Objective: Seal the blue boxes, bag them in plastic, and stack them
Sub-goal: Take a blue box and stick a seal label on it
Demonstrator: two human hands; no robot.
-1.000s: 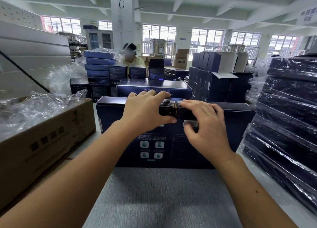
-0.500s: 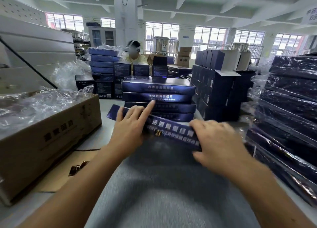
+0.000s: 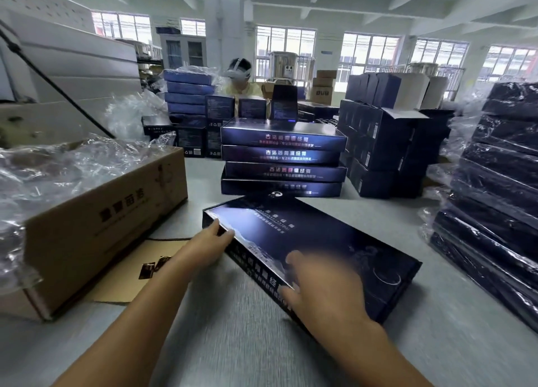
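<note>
A flat dark blue box [image 3: 320, 241] lies face up and skewed on the grey table [image 3: 233, 343], right in front of me. My left hand [image 3: 203, 248] grips its near-left corner, fingers on the edge. My right hand [image 3: 323, 287], blurred, rests on the box's near long edge with fingers spread over the lid. Behind it stands a stack of several unbagged blue boxes [image 3: 283, 161]. At the right rises a tall stack of boxes wrapped in plastic [image 3: 495, 200].
An open cardboard carton [image 3: 96, 220] full of clear plastic bags [image 3: 58, 168] sits at my left, a flat cardboard sheet [image 3: 136, 270] beside it. More dark boxes [image 3: 381, 145] are piled at the back right. A person [image 3: 237, 78] works across the table.
The box stood upright on its edge with both hands at its top. It has been tipped down and now lies flat, lid up. My hands moved to its near edge.
</note>
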